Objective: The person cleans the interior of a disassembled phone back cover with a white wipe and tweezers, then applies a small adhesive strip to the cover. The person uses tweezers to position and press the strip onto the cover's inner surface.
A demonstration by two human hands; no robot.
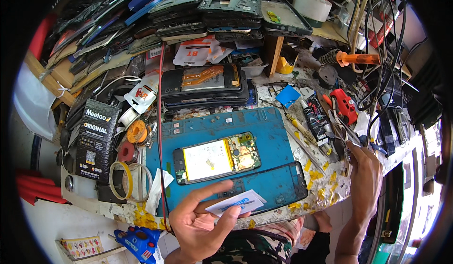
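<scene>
My left hand (205, 217) pinches a small white packet with blue lettering (236, 203) between thumb and fingers, index finger extended, near the mat's front edge. An opened phone (207, 162), showing its white battery and circuit board, lies on the blue repair mat (198, 122). A dark phone frame (278, 186) lies in front of it, partly behind the packet. At the right, my right hand (361, 169) has its fingers curled on a metal tool among the clutter, its shape partly hidden by the fingers.
Stacked phones (231, 0) fill the back. A black box (96, 141), solder spools (136, 133) and tape rolls (120, 181) crowd the left. A red car-shaped object (343, 104), tweezers (302, 143) and hanging cables (387, 84) are at right. A blue glue gun (137, 243) hangs below the bench.
</scene>
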